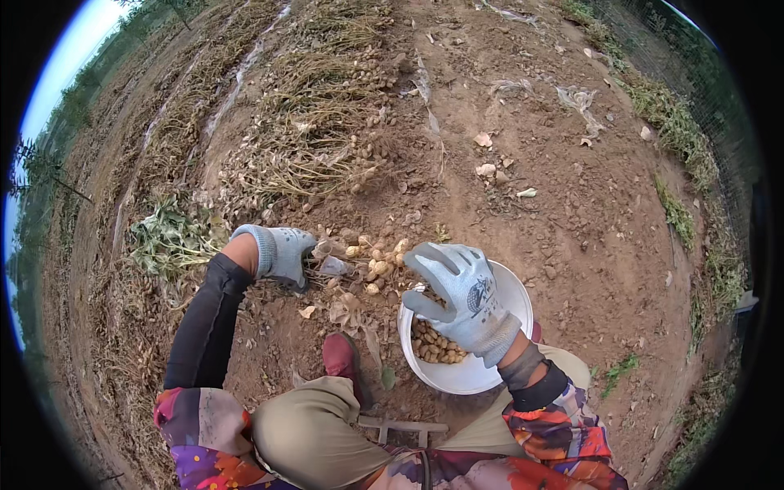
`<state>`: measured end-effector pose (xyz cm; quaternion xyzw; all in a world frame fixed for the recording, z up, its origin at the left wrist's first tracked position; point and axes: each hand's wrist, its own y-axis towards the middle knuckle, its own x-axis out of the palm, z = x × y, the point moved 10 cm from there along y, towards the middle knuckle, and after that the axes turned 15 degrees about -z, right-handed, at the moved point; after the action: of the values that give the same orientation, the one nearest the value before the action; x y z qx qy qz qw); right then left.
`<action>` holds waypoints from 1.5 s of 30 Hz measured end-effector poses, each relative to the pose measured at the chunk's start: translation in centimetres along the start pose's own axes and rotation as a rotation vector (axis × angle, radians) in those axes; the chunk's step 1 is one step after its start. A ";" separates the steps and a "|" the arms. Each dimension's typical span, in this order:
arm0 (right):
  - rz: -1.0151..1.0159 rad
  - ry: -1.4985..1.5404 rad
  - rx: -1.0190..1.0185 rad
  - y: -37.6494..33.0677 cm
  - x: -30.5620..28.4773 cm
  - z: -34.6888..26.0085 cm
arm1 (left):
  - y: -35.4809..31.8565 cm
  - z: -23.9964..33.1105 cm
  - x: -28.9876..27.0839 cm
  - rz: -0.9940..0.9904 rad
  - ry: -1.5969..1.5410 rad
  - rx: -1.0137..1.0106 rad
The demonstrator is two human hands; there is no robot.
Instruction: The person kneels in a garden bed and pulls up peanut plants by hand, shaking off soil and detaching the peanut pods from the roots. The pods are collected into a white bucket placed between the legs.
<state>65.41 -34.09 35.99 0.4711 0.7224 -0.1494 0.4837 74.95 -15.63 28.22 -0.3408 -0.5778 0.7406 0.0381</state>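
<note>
My left hand (284, 255), in a light blue and grey glove, is closed round the stems of a peanut plant. The plant's green leaves (169, 238) stick out to the left of my wrist, and pale peanut pods (377, 265) cluster on its right side. My right hand (461, 298), gloved alike, hovers above the left side of a white bucket (513, 296) with thumb and fingers apart. Loose peanuts (439, 345) lie in the bucket, partly hidden by that hand. A small pale spot shows between its fingers, too small to name.
Rows of pulled, dried peanut plants (306, 122) stretch ahead and to the left. Bare brown soil (572, 237) with scraps of plastic film (578, 106) spreads to the right. A red shoe (340, 357) and a low stool frame (402, 426) are near me.
</note>
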 end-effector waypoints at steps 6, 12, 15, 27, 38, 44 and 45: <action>-0.029 0.050 0.034 -1.0 -0.4 -0.8 | 3.0 6.7 1.2 -0.334 0.096 -0.014; -0.280 0.008 0.165 -0.8 2.0 -0.9 | 1.0 12.4 0.3 -0.379 0.195 0.001; -0.276 0.143 0.250 -1.8 2.4 0.2 | -0.5 15.9 -1.3 -0.290 0.285 0.016; 0.078 0.892 0.428 -6.0 -1.4 7.7 | -20.6 16.7 -10.2 1.219 -0.531 0.746; 0.282 1.333 0.356 -7.1 -5.3 6.9 | -4.8 6.9 -2.5 0.873 -1.312 0.588; 0.268 1.347 0.377 -7.6 -5.9 6.1 | -7.6 9.8 -4.8 0.818 -1.270 1.040; 0.271 1.357 0.381 -7.8 -5.8 6.1 | -7.6 10.7 -4.6 0.742 -1.284 1.063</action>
<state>62.90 -45.27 35.97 0.6219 0.7604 0.1141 -0.1484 70.08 -24.07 38.16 0.0352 0.0762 0.9214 -0.3794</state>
